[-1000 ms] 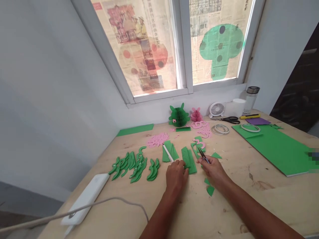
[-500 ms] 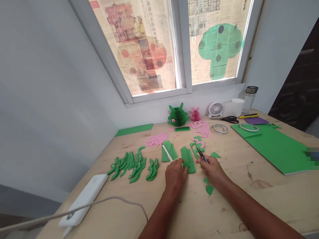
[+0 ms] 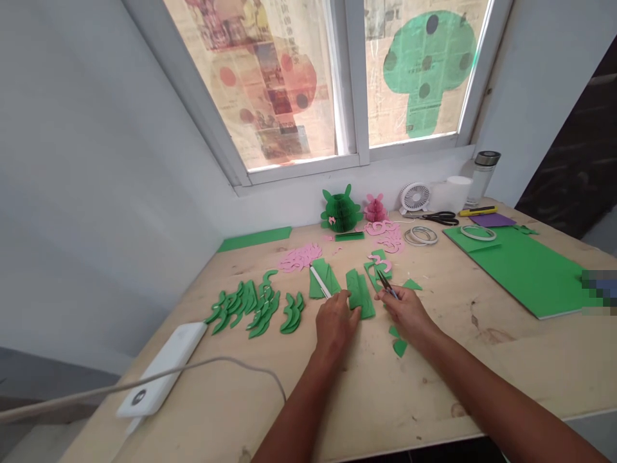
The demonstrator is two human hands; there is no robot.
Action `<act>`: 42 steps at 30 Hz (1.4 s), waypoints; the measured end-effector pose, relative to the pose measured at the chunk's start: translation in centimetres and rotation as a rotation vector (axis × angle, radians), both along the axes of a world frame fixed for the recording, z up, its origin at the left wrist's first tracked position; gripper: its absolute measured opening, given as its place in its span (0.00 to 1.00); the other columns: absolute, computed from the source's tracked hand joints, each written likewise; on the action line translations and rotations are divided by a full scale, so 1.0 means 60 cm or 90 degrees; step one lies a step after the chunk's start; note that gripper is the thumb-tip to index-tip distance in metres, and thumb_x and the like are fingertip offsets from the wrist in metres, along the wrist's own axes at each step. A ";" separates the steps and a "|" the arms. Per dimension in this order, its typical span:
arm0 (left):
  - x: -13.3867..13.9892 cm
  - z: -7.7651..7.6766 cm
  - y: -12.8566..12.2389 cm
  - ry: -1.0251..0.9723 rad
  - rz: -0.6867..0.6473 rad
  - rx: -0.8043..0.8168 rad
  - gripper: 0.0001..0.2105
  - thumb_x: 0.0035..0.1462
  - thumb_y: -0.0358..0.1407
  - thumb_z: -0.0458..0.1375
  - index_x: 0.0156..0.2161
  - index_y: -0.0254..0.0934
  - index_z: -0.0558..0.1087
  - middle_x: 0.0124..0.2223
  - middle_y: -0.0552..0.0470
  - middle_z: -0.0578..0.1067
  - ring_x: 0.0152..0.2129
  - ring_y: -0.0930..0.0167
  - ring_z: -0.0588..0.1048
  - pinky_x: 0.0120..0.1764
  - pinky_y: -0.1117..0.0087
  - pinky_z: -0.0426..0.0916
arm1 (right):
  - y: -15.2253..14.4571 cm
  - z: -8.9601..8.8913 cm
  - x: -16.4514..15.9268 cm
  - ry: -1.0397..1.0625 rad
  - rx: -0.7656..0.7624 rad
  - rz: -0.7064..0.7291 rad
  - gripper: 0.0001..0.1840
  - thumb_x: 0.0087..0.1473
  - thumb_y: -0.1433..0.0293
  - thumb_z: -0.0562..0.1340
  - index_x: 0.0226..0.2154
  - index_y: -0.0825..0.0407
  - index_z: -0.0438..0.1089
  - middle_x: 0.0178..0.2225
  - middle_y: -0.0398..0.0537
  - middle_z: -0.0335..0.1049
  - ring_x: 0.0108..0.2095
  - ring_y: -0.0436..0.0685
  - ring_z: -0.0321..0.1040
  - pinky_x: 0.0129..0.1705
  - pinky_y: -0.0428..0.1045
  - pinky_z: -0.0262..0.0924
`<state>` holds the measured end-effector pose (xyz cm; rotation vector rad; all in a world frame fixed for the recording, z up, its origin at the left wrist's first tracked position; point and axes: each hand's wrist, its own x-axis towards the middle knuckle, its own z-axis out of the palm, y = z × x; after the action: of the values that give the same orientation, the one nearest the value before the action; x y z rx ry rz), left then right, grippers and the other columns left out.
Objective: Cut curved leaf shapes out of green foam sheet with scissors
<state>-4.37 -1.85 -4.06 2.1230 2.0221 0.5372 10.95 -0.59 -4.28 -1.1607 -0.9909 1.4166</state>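
My right hand [image 3: 409, 314] is closed around small scissors [image 3: 387, 283] with dark pointed blades, which point away over cut green paper and a pink curved piece [image 3: 382, 262]. My left hand [image 3: 335, 323] rests on the table with bent fingers. Its thumb and forefinger are at the near left edge of some layered green paper strips [image 3: 360, 294] and look closed on them. The near end of a white pen [image 3: 320, 281] reaches the left knuckles; the pen lies across another green paper piece [image 3: 331, 278]. Green scraps [image 3: 400, 348] lie beside my right wrist.
Stacked green curved cutouts [image 3: 264, 314] and pink cutouts [image 3: 301, 257] lie left. Behind stand green [image 3: 341, 212] and pink [image 3: 375, 209] paper figures and a fan [image 3: 415, 197]. Tape rolls [image 3: 421, 236], black scissors [image 3: 441, 218] and green sheets [image 3: 525, 270] are right. A cable [image 3: 216, 360] crosses the near left.
The camera view has tilted down slightly, so everything appears higher and the table's front edge now shows. Both hands keep nearly the same places and grips.
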 end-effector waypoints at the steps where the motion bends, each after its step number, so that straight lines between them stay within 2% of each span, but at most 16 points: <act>1: 0.000 0.000 0.000 -0.003 0.000 0.001 0.13 0.52 0.35 0.56 0.44 0.39 0.68 0.36 0.51 0.75 0.36 0.68 0.73 0.36 0.70 0.62 | 0.000 0.001 0.000 0.000 -0.001 -0.002 0.17 0.39 0.57 0.64 0.24 0.56 0.68 0.10 0.30 0.41 0.13 0.44 0.35 0.16 0.44 0.28; 13: 0.005 -0.003 0.005 0.017 0.004 -0.009 0.15 0.52 0.37 0.56 0.46 0.40 0.67 0.38 0.50 0.75 0.37 0.67 0.73 0.37 0.69 0.62 | -0.004 0.007 0.000 0.006 -0.009 0.006 0.16 0.39 0.58 0.64 0.22 0.54 0.66 0.10 0.30 0.41 0.12 0.43 0.34 0.15 0.44 0.29; 21: 0.002 -0.006 0.007 0.049 -0.007 -0.002 0.08 0.54 0.35 0.53 0.40 0.41 0.70 0.37 0.51 0.74 0.35 0.68 0.72 0.36 0.70 0.61 | -0.002 0.008 0.001 0.001 -0.005 0.004 0.16 0.38 0.59 0.64 0.24 0.55 0.68 0.10 0.30 0.40 0.13 0.43 0.35 0.15 0.44 0.28; 28: 0.003 -0.004 0.009 0.045 0.019 -0.006 0.08 0.55 0.32 0.51 0.35 0.40 0.72 0.36 0.51 0.75 0.33 0.69 0.73 0.33 0.71 0.60 | -0.002 0.010 0.001 0.005 -0.017 0.007 0.16 0.38 0.59 0.64 0.24 0.55 0.68 0.10 0.30 0.41 0.12 0.43 0.35 0.15 0.44 0.28; 31: 0.001 -0.004 0.008 0.005 0.032 0.037 0.08 0.55 0.32 0.50 0.34 0.40 0.72 0.35 0.51 0.76 0.32 0.70 0.73 0.32 0.71 0.60 | -0.001 0.009 0.002 0.002 -0.014 0.009 0.15 0.39 0.59 0.64 0.24 0.55 0.68 0.10 0.30 0.41 0.12 0.43 0.35 0.15 0.44 0.28; 36: 0.001 -0.002 0.002 -0.099 0.040 0.189 0.09 0.56 0.32 0.49 0.33 0.38 0.72 0.31 0.51 0.75 0.27 0.71 0.73 0.32 0.72 0.62 | 0.000 0.001 0.004 0.006 0.000 0.017 0.15 0.40 0.59 0.64 0.24 0.55 0.68 0.11 0.30 0.41 0.13 0.44 0.35 0.16 0.44 0.28; 39: 0.005 0.001 -0.006 -0.140 0.020 0.253 0.09 0.56 0.32 0.49 0.33 0.37 0.71 0.29 0.51 0.74 0.26 0.72 0.72 0.32 0.72 0.63 | -0.001 -0.004 0.003 0.014 0.006 0.024 0.16 0.41 0.58 0.64 0.24 0.54 0.67 0.11 0.30 0.41 0.13 0.44 0.35 0.16 0.45 0.28; 42: 0.011 0.001 -0.012 -0.136 -0.023 0.262 0.09 0.56 0.32 0.48 0.34 0.37 0.71 0.29 0.51 0.74 0.28 0.72 0.72 0.33 0.73 0.63 | -0.002 -0.005 0.001 0.036 -0.004 0.034 0.17 0.42 0.56 0.64 0.23 0.54 0.65 0.11 0.30 0.40 0.13 0.44 0.35 0.16 0.44 0.28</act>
<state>-3.73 -2.57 -4.02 2.1878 1.8755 1.2079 11.01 -0.70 -4.61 -1.1002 -0.9841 1.4874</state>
